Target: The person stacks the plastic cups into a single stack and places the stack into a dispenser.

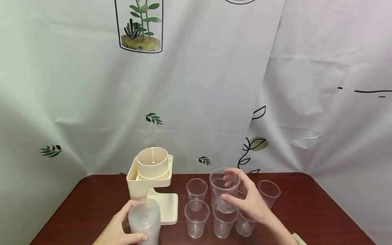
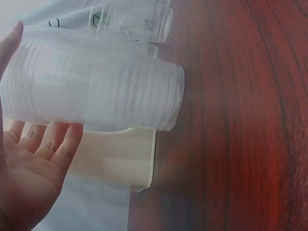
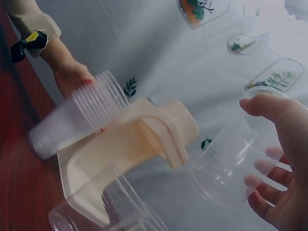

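My left hand point(image 1: 116, 229) grips a tall stack of nested clear plastic cups point(image 1: 147, 230), thumb on the near side and fingers round the far side. In the left wrist view the stack point(image 2: 96, 82) lies between the thumb and the fingers. My right hand point(image 1: 251, 201) holds a single clear plastic cup point(image 1: 223, 190) upright, raised above the other cups. In the right wrist view the thumb presses near the rim of that cup point(image 3: 226, 161), with fingertips visible through its wall. Just beyond the stack stands a cream cup holder point(image 1: 141, 187) with a round upper ring and a flat base.
Several single clear cups point(image 1: 197, 220) stand upright in loose rows on the dark red table point(image 1: 96, 203), right of the cream holder. One cup point(image 1: 269, 190) is partly behind my right hand. A white printed curtain point(image 1: 197, 81) hangs behind the table.
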{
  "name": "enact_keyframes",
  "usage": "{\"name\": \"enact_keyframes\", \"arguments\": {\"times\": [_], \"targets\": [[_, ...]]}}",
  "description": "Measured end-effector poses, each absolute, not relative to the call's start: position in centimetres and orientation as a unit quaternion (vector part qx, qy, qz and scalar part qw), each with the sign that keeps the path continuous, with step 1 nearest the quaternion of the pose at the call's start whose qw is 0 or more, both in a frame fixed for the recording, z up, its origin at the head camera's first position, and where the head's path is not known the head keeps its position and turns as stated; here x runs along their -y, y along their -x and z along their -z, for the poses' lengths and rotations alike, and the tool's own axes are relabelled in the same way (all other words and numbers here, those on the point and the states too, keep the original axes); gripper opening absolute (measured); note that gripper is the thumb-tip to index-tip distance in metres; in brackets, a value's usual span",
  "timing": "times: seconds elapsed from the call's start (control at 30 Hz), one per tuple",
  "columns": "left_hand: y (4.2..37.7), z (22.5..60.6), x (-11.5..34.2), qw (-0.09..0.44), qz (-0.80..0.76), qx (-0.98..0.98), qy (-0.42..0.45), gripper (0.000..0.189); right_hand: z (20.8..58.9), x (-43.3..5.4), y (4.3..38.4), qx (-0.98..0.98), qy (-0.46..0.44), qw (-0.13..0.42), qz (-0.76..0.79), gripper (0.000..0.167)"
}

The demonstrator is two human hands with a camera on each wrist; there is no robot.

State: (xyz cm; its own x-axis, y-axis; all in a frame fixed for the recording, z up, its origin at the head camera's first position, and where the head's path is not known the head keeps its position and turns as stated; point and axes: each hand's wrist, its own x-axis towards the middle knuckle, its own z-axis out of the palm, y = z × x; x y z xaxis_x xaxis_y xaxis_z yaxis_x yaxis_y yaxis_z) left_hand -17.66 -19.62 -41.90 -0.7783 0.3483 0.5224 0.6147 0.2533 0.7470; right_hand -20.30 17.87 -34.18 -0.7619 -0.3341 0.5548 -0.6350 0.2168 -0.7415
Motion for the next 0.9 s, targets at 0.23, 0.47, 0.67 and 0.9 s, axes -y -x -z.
{"name": "enact_keyframes", "arguments": {"times": [0.23, 0.47, 0.67, 0.9], "targets": [[17.7, 42.0, 19.6, 0.135, 0.520, 0.786, 0.305, 0.067, 34.5, -16.6, 20.5, 0.753, -0.347, 0.144, -0.540, 0.059], [17.7, 42.1, 19.5, 0.138, 0.517, 0.788, 0.304, 0.067, 34.7, -15.4, 20.4, 0.751, -0.357, 0.135, -0.539, 0.061], [17.7, 42.1, 19.6, 0.126, 0.529, 0.779, 0.313, 0.067, 34.6, -14.7, 20.3, 0.748, -0.356, 0.123, -0.546, 0.063], [17.7, 42.2, 19.6, 0.127, 0.533, 0.775, 0.316, 0.068, 34.5, -13.6, 20.2, 0.752, -0.362, 0.126, -0.536, 0.064]]}}
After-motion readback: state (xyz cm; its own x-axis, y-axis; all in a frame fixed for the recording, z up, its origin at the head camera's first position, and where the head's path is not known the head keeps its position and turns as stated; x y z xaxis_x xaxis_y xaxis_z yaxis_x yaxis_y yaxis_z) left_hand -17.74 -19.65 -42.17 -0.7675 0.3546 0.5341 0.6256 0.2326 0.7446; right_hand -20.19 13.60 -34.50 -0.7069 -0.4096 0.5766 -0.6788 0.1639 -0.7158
